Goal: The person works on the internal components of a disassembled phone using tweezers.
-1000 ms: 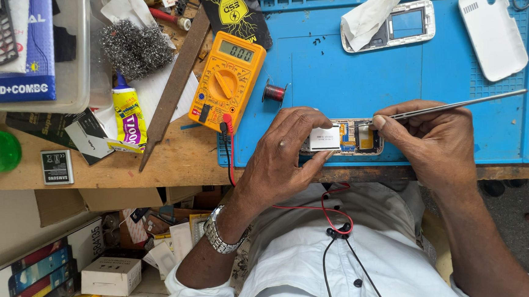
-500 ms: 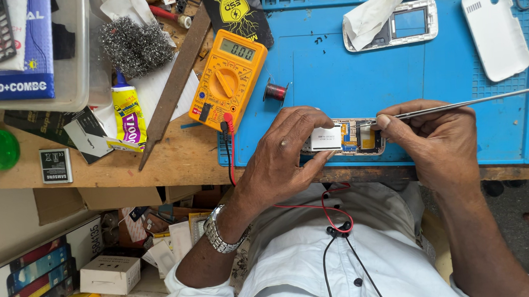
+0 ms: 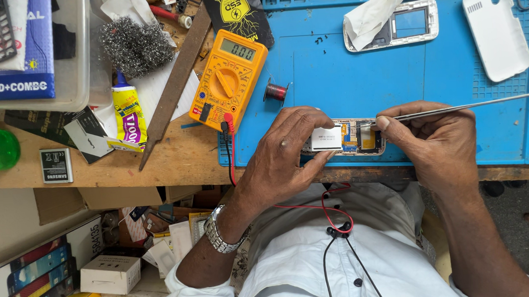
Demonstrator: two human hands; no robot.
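The opened phone lies lengthwise left-to-right between both hands: left hand clamps its left end, right hand pinches the tweezers with tips at its right end.

Cluttered wooden workbench, blue mat

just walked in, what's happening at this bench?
A person is working on an opened phone lying on a blue mat at the bench's front edge. The left hand steadies the phone, fingers over its left end. The right hand holds thin metal tweezers, tip at the phone's exposed insides. A yellow multimeter lies to the left, with a small wire spool beside it. A white back cover and a phone frame lie farther back.
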